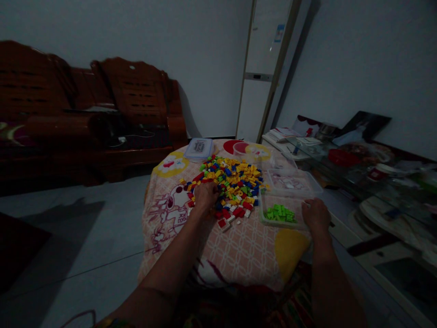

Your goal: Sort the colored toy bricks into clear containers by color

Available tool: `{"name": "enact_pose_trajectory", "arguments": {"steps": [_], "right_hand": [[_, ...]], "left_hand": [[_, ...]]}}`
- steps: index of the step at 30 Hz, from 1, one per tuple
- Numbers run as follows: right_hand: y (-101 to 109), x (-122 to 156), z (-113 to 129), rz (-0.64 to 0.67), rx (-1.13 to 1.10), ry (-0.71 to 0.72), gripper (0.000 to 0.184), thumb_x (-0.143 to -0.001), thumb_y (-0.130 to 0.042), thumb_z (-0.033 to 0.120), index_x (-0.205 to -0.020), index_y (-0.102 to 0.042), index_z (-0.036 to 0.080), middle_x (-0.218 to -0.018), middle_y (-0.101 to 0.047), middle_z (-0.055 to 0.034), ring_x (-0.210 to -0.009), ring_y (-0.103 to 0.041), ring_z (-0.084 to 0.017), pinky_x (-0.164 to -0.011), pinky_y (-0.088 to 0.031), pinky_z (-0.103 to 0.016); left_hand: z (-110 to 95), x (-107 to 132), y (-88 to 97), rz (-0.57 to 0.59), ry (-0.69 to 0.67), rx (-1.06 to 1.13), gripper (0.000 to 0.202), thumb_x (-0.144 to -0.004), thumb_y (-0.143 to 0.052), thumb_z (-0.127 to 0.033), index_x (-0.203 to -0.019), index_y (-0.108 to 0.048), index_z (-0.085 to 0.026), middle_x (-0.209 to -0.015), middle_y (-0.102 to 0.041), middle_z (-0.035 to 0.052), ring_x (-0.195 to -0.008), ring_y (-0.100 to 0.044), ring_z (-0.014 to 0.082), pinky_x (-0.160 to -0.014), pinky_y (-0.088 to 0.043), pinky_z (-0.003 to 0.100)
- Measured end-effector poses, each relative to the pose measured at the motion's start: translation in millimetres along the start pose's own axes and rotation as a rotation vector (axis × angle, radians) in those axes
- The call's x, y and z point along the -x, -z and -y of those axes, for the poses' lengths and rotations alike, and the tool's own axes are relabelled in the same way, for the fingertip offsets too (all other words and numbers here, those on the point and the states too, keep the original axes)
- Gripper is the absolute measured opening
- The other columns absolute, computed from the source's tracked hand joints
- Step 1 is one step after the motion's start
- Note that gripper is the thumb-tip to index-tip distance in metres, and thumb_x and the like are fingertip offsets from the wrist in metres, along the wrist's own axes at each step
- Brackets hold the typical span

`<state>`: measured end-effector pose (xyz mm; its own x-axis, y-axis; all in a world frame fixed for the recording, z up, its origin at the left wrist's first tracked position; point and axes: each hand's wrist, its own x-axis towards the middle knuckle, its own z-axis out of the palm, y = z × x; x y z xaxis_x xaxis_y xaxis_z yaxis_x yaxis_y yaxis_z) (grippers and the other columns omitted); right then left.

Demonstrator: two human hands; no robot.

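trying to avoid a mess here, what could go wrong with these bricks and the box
The left hand is at the near left side of the mixed brick pile, so a sweep could scatter loose pieces across the tablecloth.
The right hand is at the right end of the clear box, by the table's edge; a knock might tip it and spill the green bricks.

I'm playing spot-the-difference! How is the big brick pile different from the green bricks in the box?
The big brick pile mixes yellow, red, blue, green and white; the green bricks are all one colour. The pile spreads widely over the tablecloth, while the green bricks make a much smaller heap inside a clear box. Both are loose heaps of small toy bricks.
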<state>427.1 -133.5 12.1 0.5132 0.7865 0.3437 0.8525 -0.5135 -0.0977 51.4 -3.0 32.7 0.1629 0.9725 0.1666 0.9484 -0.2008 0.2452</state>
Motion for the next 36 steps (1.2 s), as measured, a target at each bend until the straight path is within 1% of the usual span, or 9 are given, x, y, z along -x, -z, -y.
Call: {"name": "enact_pose_trajectory", "arguments": {"steps": [4, 8, 13, 17, 24, 27, 30, 33, 36], "right_hand": [[2, 1, 2, 0.005, 0.01, -0.017, 0.042, -0.096, -0.042, 0.033, -0.115, -0.073, 0.013, -0.129, -0.061, -0.018, -0.108, -0.06, -0.027, -0.09, -0.046, -0.037], [2, 1, 2, 0.011, 0.009, -0.009, 0.042, -0.096, -0.042, 0.032, -0.116, -0.072, 0.011, -0.129, -0.061, -0.0181, -0.111, -0.059, -0.027, -0.092, -0.045, -0.036], [3, 0, 2, 0.004, -0.008, -0.004, 0.042, -0.096, -0.042, 0.034, -0.114, -0.073, 0.012, -0.123, -0.063, -0.0173, -0.107, -0.061, -0.026, -0.089, -0.046, -0.035], [2, 0, 1, 0.007, 0.003, -0.009, 0.042, -0.096, -0.042, 0.034, -0.114, -0.073, 0.012, -0.122, -0.063, -0.0166, -0.102, -0.061, -0.026, -0.084, -0.046, -0.035], [-2, 1, -1, -0.036, 0.003, 0.017, 0.041, -0.095, -0.042, 0.033, -0.111, -0.074, 0.013, -0.12, -0.064, -0.0171, -0.105, -0.06, -0.026, -0.087, -0.045, -0.035], [-3, 1, -1, -0.041, -0.003, 0.022, 0.041, -0.095, -0.042, 0.033, -0.11, -0.074, 0.011, -0.12, -0.064, -0.0178, -0.103, -0.06, -0.026, -0.087, -0.046, -0.035], [-3, 0, -1, -0.034, -0.01, 0.019, 0.042, -0.095, -0.042, 0.033, -0.111, -0.074, 0.011, -0.119, -0.064, -0.0181, -0.1, -0.06, -0.026, -0.086, -0.046, -0.036], [-2, 0, -1, -0.02, -0.006, 0.016, 0.042, -0.095, -0.043, 0.034, -0.112, -0.074, 0.011, -0.118, -0.064, -0.0173, -0.101, -0.061, -0.026, -0.087, -0.046, -0.035], [-1, 0, 0, -0.002, 0.004, 0.007, 0.043, -0.096, -0.041, 0.034, -0.113, -0.073, 0.011, -0.119, -0.064, -0.0168, -0.104, -0.061, -0.026, -0.088, -0.046, -0.035]], "left_hand": [[-3, 2, 1.3, 0.043, -0.01, -0.072, 0.03, -0.085, -0.055, -0.028, -0.105, -0.077, -0.026, -0.099, -0.076, 0.0086, -0.1, -0.068, 0.028, -0.085, -0.047, 0.036], [-4, 2, 0.8, 0.072, -0.021, -0.06, 0.033, -0.086, -0.055, -0.027, -0.109, -0.077, -0.029, -0.104, -0.077, 0.0071, -0.104, -0.067, 0.0277, -0.09, -0.047, 0.036], [-1, -1, -1.1, 0.097, -0.001, -0.038, 0.031, -0.084, -0.056, -0.026, -0.107, -0.078, -0.028, -0.103, -0.077, 0.0088, -0.103, -0.068, 0.0285, -0.087, -0.048, 0.035], [2, -1, -3.9, 0.061, -0.013, -0.011, 0.028, -0.084, -0.057, -0.028, -0.101, -0.079, -0.025, -0.098, -0.077, 0.0104, -0.1, -0.069, 0.0302, -0.086, -0.049, 0.038], [3, -1, -12.5, -0.17, -0.13, 0.317, 0.034, -0.08, -0.061, -0.018, -0.111, -0.074, -0.022, -0.113, -0.074, 0.0072, -0.108, -0.066, 0.025, -0.096, -0.05, 0.037], [2, -2, -15.0, -0.225, -0.202, 0.468, 0.032, -0.08, -0.061, -0.015, -0.108, -0.074, -0.02, -0.111, -0.073, 0.0073, -0.105, -0.067, 0.0231, -0.095, -0.052, 0.036], [3, -2, -16.3, -0.25, -0.258, 0.563, 0.028, -0.08, -0.061, -0.015, -0.105, -0.073, -0.02, -0.106, -0.073, 0.0072, -0.098, -0.068, 0.0212, -0.091, -0.054, 0.035], [0, 0, -17.2, -0.248, -0.233, 0.626, 0.023, -0.081, -0.063, -0.018, -0.102, -0.073, -0.019, -0.1, -0.073, 0.0069, -0.088, -0.067, 0.0193, -0.083, -0.055, 0.033], [-15, 5, -17.4, -0.2, -0.236, 0.684, 0.016, -0.083, -0.065, -0.021, -0.096, -0.074, -0.018, -0.093, -0.073, 0.0059, -0.081, -0.066, 0.0172, -0.078, -0.054, 0.03]]}}
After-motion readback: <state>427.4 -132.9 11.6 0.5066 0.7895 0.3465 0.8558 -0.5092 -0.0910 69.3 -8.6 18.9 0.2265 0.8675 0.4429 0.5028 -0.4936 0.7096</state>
